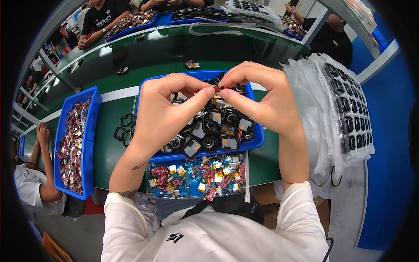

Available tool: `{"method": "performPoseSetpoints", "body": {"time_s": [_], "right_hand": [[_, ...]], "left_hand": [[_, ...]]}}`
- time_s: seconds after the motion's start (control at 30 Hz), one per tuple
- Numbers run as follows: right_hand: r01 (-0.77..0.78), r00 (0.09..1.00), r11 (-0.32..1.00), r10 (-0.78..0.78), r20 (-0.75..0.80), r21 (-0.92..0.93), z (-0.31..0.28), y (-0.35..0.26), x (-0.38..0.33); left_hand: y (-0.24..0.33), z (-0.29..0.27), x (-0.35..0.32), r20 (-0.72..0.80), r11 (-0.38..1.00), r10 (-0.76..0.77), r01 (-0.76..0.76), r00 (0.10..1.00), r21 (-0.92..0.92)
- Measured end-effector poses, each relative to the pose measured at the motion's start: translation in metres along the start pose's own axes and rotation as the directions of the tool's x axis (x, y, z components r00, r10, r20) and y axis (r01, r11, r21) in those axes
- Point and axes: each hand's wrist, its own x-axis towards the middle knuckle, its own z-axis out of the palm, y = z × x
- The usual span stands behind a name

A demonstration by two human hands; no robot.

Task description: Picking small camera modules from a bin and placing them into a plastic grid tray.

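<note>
My left hand [172, 105] and my right hand [264, 94] meet above the far part of a blue tray [260, 142]. Between the left thumb and fingers is a small red circuit board [215, 88], largely covered by the fingertips. The right thumb and forefinger pinch a tiny black part [221, 88] right beside it; whether the two are joined cannot be told. Below the hands, the tray is heaped with black watch cases [210, 126], some showing round backs, others grey inner pieces.
Red boards with small silver batteries [214, 177] lie in clear plastic by my body. A second blue tray [90, 153] of boards stands left, near loose black frames [126, 118]. Stacked plastic trays [349, 109] stand right. Co-workers sit across the green conveyor belt [161, 54].
</note>
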Motion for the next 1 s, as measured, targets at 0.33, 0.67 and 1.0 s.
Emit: {"method": "performPoseSetpoints", "body": {"time_s": [0.33,0.67,1.0], "right_hand": [[0.193,0.980,0.946,-0.197,0.011,-0.261,-0.010,0.003,0.003],[0.071,0.991,0.995,-0.063,0.121,-0.070,-0.011,0.005,0.001],[-0.254,0.955,0.933,0.200,0.220,0.254,-0.018,0.011,0.000]], "left_hand": [[-0.004,-0.001,0.002,0.140,0.927,0.204,-0.238,0.969,0.290],[-0.006,0.006,0.001,0.136,0.997,-0.061,0.066,0.989,-0.037],[-0.003,-0.004,0.004,0.264,0.930,0.115,-0.010,0.958,-0.368]]}}
